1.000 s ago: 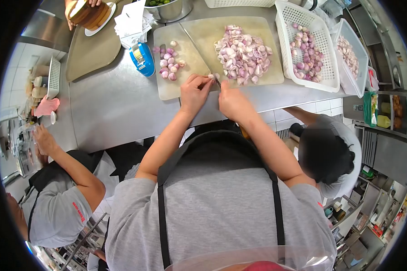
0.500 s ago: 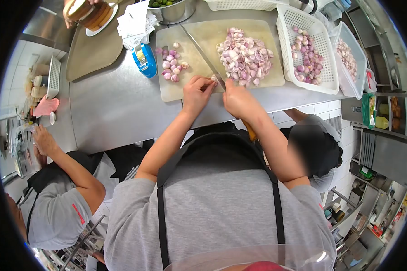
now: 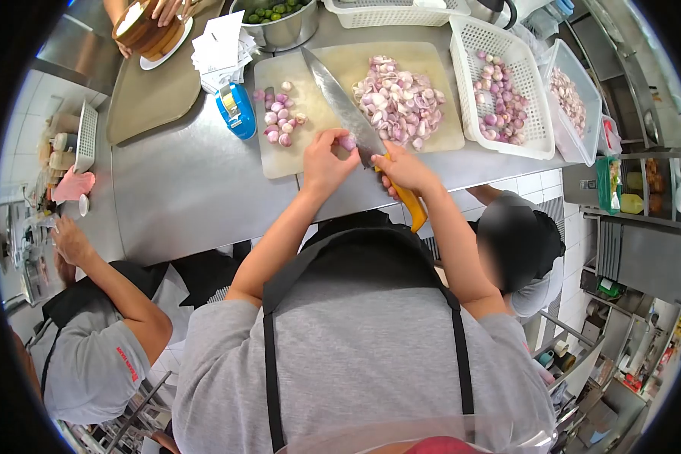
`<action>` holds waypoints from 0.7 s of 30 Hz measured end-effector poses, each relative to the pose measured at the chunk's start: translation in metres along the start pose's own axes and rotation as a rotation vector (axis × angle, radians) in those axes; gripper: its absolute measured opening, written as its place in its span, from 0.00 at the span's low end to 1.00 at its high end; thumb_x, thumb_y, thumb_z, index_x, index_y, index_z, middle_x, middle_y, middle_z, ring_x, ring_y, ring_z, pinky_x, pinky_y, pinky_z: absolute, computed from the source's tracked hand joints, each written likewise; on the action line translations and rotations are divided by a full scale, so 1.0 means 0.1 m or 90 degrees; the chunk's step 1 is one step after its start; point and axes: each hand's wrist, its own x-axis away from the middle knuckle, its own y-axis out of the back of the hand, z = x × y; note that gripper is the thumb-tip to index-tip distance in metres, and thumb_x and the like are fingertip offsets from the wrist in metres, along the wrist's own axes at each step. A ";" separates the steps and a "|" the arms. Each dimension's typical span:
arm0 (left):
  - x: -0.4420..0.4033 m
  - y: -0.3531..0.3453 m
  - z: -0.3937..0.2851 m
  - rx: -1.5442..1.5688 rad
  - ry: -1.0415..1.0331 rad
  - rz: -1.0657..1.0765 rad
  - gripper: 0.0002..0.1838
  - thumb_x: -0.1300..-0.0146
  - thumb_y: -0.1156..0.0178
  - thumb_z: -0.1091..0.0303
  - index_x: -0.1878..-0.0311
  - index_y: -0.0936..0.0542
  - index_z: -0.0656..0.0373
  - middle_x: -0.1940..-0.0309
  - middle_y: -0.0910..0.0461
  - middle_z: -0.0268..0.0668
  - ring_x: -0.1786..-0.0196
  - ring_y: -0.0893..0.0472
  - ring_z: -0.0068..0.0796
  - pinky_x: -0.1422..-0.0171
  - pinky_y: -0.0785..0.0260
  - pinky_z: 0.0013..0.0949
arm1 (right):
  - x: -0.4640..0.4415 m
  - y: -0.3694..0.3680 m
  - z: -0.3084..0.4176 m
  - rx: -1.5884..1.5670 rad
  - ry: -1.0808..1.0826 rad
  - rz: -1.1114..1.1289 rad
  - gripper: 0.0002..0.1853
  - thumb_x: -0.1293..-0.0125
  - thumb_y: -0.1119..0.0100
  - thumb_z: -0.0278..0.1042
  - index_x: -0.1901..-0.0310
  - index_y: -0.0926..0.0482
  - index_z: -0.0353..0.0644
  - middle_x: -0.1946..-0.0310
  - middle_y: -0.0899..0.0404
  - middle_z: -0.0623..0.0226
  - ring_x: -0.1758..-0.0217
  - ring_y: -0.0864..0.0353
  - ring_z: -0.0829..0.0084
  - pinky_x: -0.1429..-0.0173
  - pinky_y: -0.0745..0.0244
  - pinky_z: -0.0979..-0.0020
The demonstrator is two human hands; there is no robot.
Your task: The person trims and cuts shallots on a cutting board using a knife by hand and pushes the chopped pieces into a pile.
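Note:
My right hand (image 3: 402, 171) is wrapped round the yellow handle of a large knife (image 3: 344, 102), whose broad blade is turned flat and points away to the left over the cutting board (image 3: 280, 68). Between the fingertips of my left hand (image 3: 327, 163) is a peeled shallot (image 3: 347, 141), close beside the blade near the board's front edge. A heap of sliced shallots (image 3: 398, 98) lies right of the knife. To the left, several whole shallots (image 3: 281, 119) are grouped on the board.
Right of the board stand a white basket (image 3: 461, 72) of shallots and a clear tub (image 3: 589, 136) with more. A blue tape dispenser (image 3: 235, 111), papers (image 3: 218, 47), a pot (image 3: 284, 32) of green fruit and a tray (image 3: 147, 102) are leftward. Other people work on both sides.
The knife has rolled from edge-down to showing its flat side, and its yellow handle has come into view. My left hand has drawn slightly back from the blade with the shallot.

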 end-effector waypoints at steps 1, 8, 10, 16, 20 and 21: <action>0.00 0.03 -0.02 0.037 0.057 0.011 0.19 0.59 0.34 0.73 0.59 0.22 0.62 0.64 0.24 0.41 0.65 0.21 0.36 0.57 0.28 0.34 | 0.01 -0.01 0.01 0.024 0.000 -0.009 0.18 0.33 0.52 0.39 0.44 0.39 0.46 0.85 0.34 0.70 0.89 0.34 0.77 0.86 0.35 0.72; -0.03 0.10 -0.04 -0.143 -0.026 0.070 0.19 0.57 0.32 0.72 0.58 0.22 0.62 0.62 0.25 0.42 0.64 0.21 0.31 0.65 0.27 0.29 | 0.22 -0.18 0.42 0.377 0.105 -0.093 0.13 0.39 0.57 0.28 0.57 0.37 0.26 0.75 0.22 0.44 0.80 0.21 0.53 0.74 0.27 0.57; 0.01 0.10 -0.04 0.042 0.059 -0.031 0.14 0.52 0.33 0.72 0.61 0.21 0.64 0.65 0.23 0.40 0.68 0.21 0.25 0.68 0.27 0.27 | 0.24 -0.21 0.48 0.418 0.118 -0.105 0.14 0.41 0.58 0.27 0.56 0.37 0.25 0.73 0.23 0.41 0.75 0.21 0.49 0.69 0.26 0.55; 0.04 0.06 0.12 0.047 -0.021 -0.036 0.04 0.51 0.35 0.74 0.73 0.20 0.64 0.73 0.23 0.39 0.77 0.23 0.31 0.70 0.29 0.28 | 0.21 -0.33 0.19 0.499 0.195 -0.179 0.15 0.40 0.57 0.29 0.56 0.37 0.25 0.73 0.25 0.36 0.68 0.23 0.41 0.61 0.29 0.49; 0.00 0.09 0.12 0.013 -0.027 -0.024 0.03 0.51 0.36 0.75 0.73 0.21 0.63 0.75 0.23 0.39 0.77 0.22 0.31 0.70 0.29 0.29 | 0.02 -0.38 -0.04 0.481 0.239 -0.231 0.15 0.37 0.55 0.33 0.57 0.37 0.27 0.76 0.25 0.36 0.71 0.24 0.40 0.64 0.31 0.46; 0.02 0.09 0.14 0.000 -0.020 0.001 0.03 0.50 0.37 0.75 0.72 0.20 0.64 0.73 0.22 0.39 0.76 0.21 0.29 0.70 0.28 0.27 | 0.12 -0.39 0.07 0.477 0.235 -0.230 0.15 0.37 0.55 0.33 0.57 0.37 0.27 0.76 0.25 0.36 0.71 0.24 0.40 0.64 0.31 0.46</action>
